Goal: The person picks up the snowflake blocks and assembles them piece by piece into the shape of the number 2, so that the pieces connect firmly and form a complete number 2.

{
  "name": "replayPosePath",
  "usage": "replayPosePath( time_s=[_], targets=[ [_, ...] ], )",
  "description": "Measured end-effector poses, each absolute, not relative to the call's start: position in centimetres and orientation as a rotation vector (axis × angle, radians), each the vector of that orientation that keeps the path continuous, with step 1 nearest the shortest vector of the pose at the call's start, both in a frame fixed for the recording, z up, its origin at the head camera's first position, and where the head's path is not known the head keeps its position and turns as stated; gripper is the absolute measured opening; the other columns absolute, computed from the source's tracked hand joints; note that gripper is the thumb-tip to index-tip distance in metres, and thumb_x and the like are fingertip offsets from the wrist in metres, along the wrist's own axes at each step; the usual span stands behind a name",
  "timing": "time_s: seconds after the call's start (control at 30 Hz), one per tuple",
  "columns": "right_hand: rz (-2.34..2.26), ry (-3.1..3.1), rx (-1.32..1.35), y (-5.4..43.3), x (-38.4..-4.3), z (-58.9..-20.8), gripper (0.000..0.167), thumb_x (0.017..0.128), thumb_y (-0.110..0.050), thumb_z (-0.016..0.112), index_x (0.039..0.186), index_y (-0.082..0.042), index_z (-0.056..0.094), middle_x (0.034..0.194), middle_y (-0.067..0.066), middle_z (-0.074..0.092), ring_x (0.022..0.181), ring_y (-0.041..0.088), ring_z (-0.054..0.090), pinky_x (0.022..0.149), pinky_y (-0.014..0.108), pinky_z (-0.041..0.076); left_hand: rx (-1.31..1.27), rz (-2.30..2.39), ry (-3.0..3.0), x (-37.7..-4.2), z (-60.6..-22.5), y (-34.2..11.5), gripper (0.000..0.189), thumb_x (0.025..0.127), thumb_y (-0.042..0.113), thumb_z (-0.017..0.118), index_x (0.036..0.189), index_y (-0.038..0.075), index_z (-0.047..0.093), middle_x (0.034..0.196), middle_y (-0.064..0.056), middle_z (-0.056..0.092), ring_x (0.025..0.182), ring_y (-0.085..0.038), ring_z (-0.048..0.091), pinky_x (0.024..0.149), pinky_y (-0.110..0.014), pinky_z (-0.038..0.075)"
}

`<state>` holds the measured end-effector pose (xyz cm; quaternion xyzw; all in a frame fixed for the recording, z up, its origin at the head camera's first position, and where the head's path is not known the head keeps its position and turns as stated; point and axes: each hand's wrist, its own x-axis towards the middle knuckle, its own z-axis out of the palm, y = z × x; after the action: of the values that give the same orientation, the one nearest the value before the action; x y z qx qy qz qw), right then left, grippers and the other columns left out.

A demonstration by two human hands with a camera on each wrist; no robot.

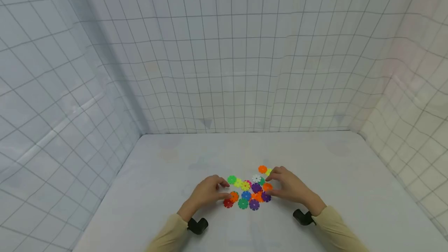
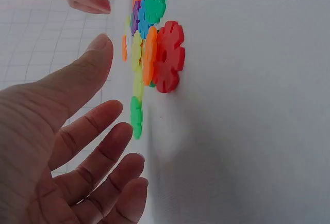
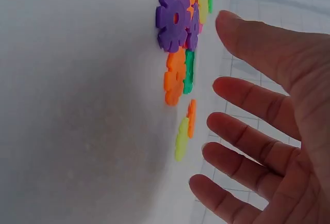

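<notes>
Several colourful notched plastic discs, shaped like flowers or snowflakes, lie in a loose cluster on the white table. My left hand [image 1: 209, 190] hovers at the cluster's left side, fingers spread and relaxed, holding nothing. Nearest to it are a red disc [image 2: 170, 57], an orange disc [image 2: 150, 56] and a light green disc [image 2: 136, 117]. On the other side my right hand [image 1: 289, 185] is held with loosely bent, separated fingers and nothing between them. Close to it lie a purple disc [image 3: 173, 19], an orange disc [image 3: 176, 77] and a yellow disc [image 3: 181, 139].
Towards the cluster's front sit a teal disc [image 1: 243, 203] and a blue disc [image 1: 246, 195]. A white disc [image 1: 256, 178] lies towards its back. Gridded white sheeting [image 1: 224, 69] walls the table [image 1: 168, 166] at the back and both sides. Each wrist carries a black camera.
</notes>
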<state>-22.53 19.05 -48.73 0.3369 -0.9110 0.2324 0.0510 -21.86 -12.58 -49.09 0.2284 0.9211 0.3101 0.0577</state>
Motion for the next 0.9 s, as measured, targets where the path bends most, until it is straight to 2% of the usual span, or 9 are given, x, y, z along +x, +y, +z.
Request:
replayPosePath(
  time_s=[0.07, 0.2, 0.47, 0.67, 0.9],
  targets=[
    [0.785, -2.832, 0.996, 18.8, -22.7, -49.1, 0.032, 0.075, -0.034, 0.081, 0.097, -0.014, 0.069, 0.094, -0.004, 0.055, 0.09, 0.016, 0.049, 0.08, 0.037, 0.048, 0.636, 1.026, 2.741, -22.0, -49.6, -12.4, 0.033, 0.077, 0.04, 0.078, 0.098, 0.015, 0.07, 0.088, 0.008, 0.059, 0.077, -0.012, 0.05, 0.066, -0.026, 0.045],
    [0.872, -2.928, 0.934, 18.4, -23.0, -49.7, 0.037, 0.072, -0.04, 0.082, 0.094, -0.016, 0.066, 0.087, -0.006, 0.05, 0.083, 0.014, 0.044, 0.075, 0.033, 0.046, 0.627, 1.072, 2.728, -22.0, -50.5, -12.1, 0.035, 0.075, 0.041, 0.08, 0.096, 0.016, 0.069, 0.085, 0.009, 0.057, 0.073, -0.011, 0.048, 0.065, -0.026, 0.043],
    [1.087, -2.995, 0.853, 18.2, -23.0, -49.8, 0.03, 0.071, -0.03, 0.084, 0.085, -0.014, 0.063, 0.081, -0.005, 0.053, 0.073, 0.016, 0.045, 0.063, 0.028, 0.041, 0.656, 1.012, 2.792, -21.4, -51.4, -11.3, 0.034, 0.071, 0.045, 0.081, 0.091, 0.021, 0.07, 0.079, 0.012, 0.053, 0.068, -0.009, 0.044, 0.059, -0.023, 0.039],
    [1.174, -2.991, 0.84, 18.0, -22.8, -49.8, 0.023, 0.076, -0.023, 0.081, 0.084, -0.012, 0.063, 0.077, -0.003, 0.051, 0.069, 0.016, 0.044, 0.058, 0.026, 0.039, 0.601, 1.074, 2.799, -21.1, -51.5, -11.3, 0.031, 0.074, 0.041, 0.08, 0.094, 0.019, 0.07, 0.079, 0.012, 0.056, 0.066, -0.009, 0.045, 0.059, -0.025, 0.038],
    [1.209, -2.985, 0.827, 18.3, -23.2, -49.8, 0.025, 0.076, -0.023, 0.081, 0.083, -0.013, 0.059, 0.075, -0.002, 0.05, 0.068, 0.015, 0.045, 0.056, 0.025, 0.039, 0.584, 1.27, 2.768, -21.9, -52.2, -11.6, 0.02, 0.083, 0.03, 0.075, 0.097, 0.017, 0.07, 0.078, 0.013, 0.059, 0.062, -0.007, 0.049, 0.055, -0.023, 0.042]
  ],
)
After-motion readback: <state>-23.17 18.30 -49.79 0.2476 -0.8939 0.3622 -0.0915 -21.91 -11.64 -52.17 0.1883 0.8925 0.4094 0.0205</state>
